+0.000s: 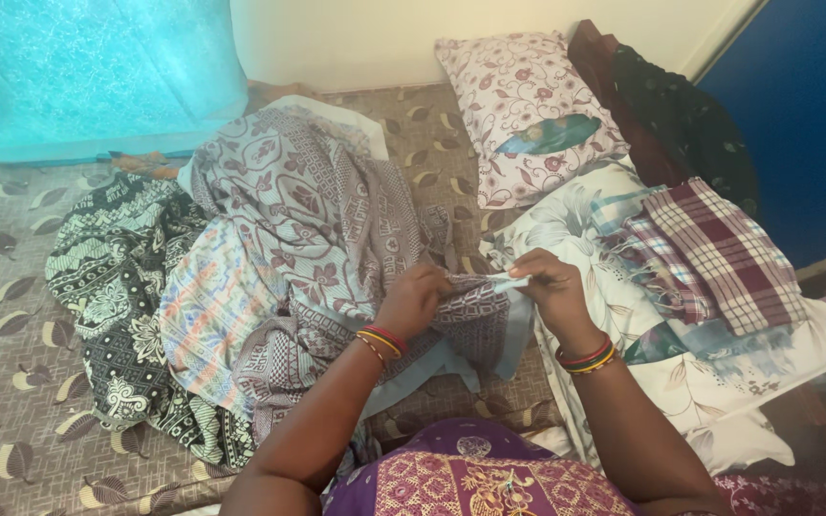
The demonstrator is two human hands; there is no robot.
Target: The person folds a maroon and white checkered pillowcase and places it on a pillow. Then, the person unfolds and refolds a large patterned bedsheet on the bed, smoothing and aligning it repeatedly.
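Note:
A large patterned cloth [308, 220] in purple, grey and white lies crumpled on the bed. My left hand [415, 298] grips a bunched edge of it near the middle. My right hand [549, 287] pinches the same edge a little to the right, so a short stretch of hem [489, 284] runs between the two hands. Both wrists carry coloured bangles. A pale blue part of the cloth [504, 349] hangs below my hands.
A green-black patterned cloth [112, 287] lies to the left on the leaf-print bedsheet [2, 382]. A floral pillow [523, 105] sits at the back, a checked maroon cloth [719, 253] on a white floral pillow [719, 382] to the right. A turquoise curtain [88, 67] hangs at back left.

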